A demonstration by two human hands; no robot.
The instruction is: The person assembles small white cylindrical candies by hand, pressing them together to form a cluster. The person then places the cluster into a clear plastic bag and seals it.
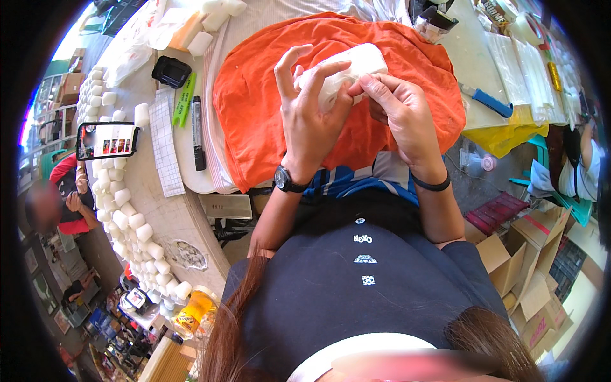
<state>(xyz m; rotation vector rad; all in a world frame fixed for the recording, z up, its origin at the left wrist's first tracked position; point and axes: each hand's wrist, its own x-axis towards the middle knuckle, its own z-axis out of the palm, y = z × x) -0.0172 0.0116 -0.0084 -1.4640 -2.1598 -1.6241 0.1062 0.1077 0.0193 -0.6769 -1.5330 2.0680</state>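
Observation:
A smooth white candle-like piece (pixel 366 60) with rounded edges lies over the orange cloth (pixel 254 108). My left hand (pixel 312 105) is at its near left side, index and middle fingers raised and bent, thumb tip against its near edge. My right hand (pixel 404 105) is closed in a pinch beside the left thumb, at the near edge of the white piece. What sits between the right fingertips is too small to make out. The cloth spreads across the table in front of me and beneath both hands.
Several small white cylinders (pixel 137 219) line the table's left edge near a propped phone (pixel 108 140). A marker (pixel 198 134), green strip (pixel 184 99), gridded sheet (pixel 167 143) and black case (pixel 170 72) lie left of the cloth. A blue-handled cutter (pixel 490 102) lies right.

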